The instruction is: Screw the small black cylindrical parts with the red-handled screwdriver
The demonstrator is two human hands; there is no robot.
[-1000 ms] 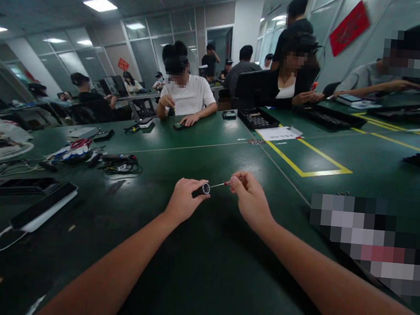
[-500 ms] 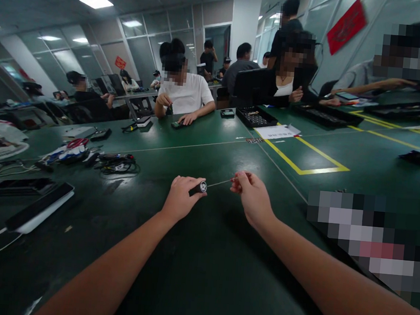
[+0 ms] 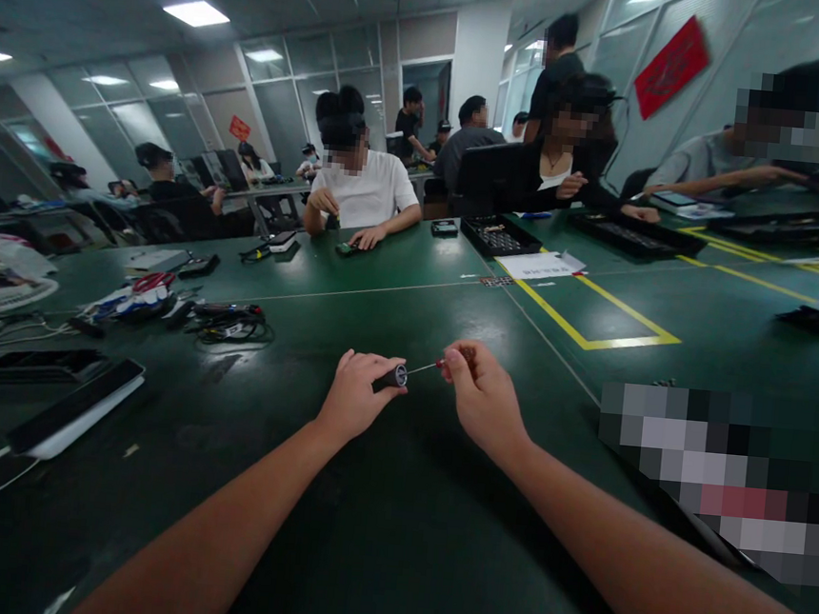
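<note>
Foreground: the left forearm point(image 3: 248, 508) and the right forearm point(image 3: 620, 526) enter my view from the lower corners over a green table point(image 3: 373, 562), whose plain surface widens between them and leaves room for lowering both wrists. At the right, a pixelated patch point(image 3: 710, 477) hides its contents from me; a dark slanting edge borders its near side.

Centre: the left hand point(image 3: 355, 396) is partly curled, fingers above and thumb below, gripping a black tube point(image 3: 390, 378) whose ringed end faces the right hand point(image 3: 482, 395). The latter is nearly closed, thumb and forefinger pinching a thin metal rod point(image 3: 422, 368) at its red end. The rod bridges the gap between the hands and reaches the tube's ringed end; I cannot tell whether it goes inside.

Left: a black-and-white box point(image 3: 78, 407) with a looped cord lies well apart from the left arm; beyond it sits a cable heap point(image 3: 232, 323).

Beyond: green tabletop continues ahead of the knuckles to a corner of yellow tape point(image 3: 625, 341), then a paper sheet point(image 3: 542, 264) and a black tray point(image 3: 500, 238). At the table's far edge sits a person in a white shirt point(image 3: 373, 184).
</note>
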